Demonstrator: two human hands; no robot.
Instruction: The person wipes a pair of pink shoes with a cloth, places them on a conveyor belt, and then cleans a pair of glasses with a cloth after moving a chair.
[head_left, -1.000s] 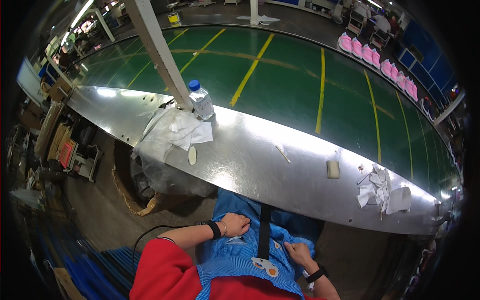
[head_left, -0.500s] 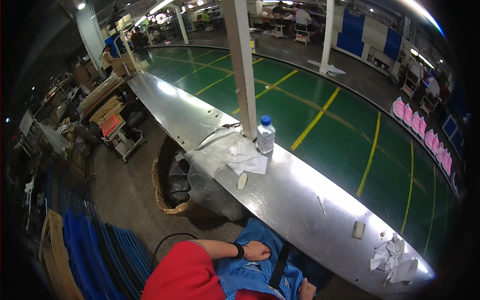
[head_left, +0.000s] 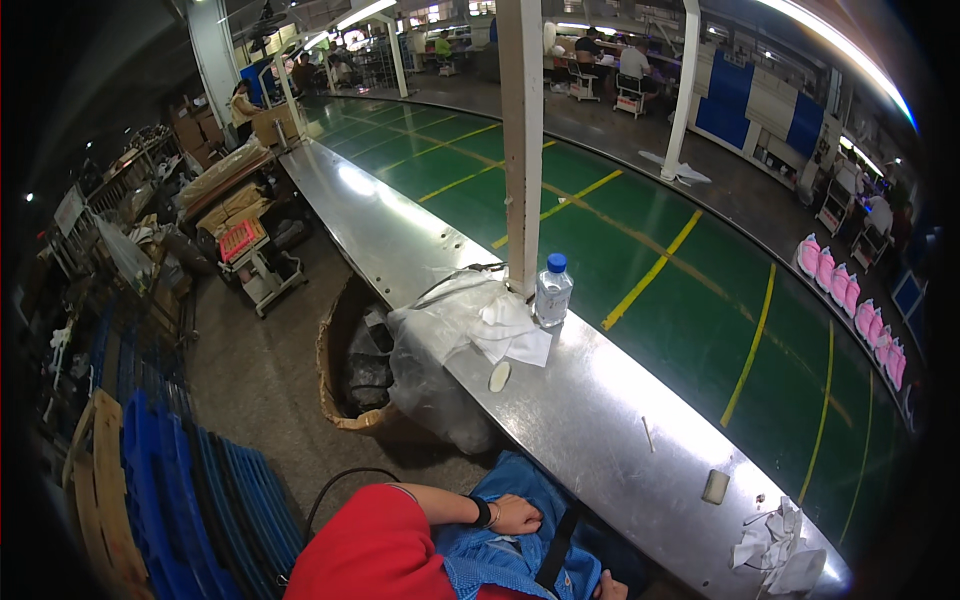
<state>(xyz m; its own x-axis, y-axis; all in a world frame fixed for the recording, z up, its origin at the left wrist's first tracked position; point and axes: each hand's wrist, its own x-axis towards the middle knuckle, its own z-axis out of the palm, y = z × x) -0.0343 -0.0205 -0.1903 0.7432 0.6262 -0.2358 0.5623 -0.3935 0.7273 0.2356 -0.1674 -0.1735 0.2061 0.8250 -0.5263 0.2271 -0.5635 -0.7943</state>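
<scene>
My left hand (head_left: 517, 514) rests on the blue cloth (head_left: 480, 546) over my lap, fingers curled in and nothing seen in them. At the lower edge only part of my right hand (head_left: 610, 586) shows, beside the same cloth; its fingers are mostly hidden. A black strap (head_left: 556, 552) runs down the cloth between the hands. Close beyond them lies a long metal bench (head_left: 590, 410). On it are a pale oval piece (head_left: 500, 376), a thin white stick (head_left: 647, 434), a small beige block (head_left: 715, 487) and crumpled white scraps (head_left: 780, 550).
A clear bottle with a blue cap (head_left: 554, 290) stands by a white post (head_left: 522, 150), near white cloths (head_left: 510, 330). Clear plastic (head_left: 440, 380) drapes over a carton (head_left: 335, 400). Past the bench runs a green belt (head_left: 680, 330), with pink shoe-like items (head_left: 840, 285) at far right.
The whole view has shifted a little, so bench, post and belt sit lower and further right. Both hands stay in about the same place, and nothing has been picked up or put down.
</scene>
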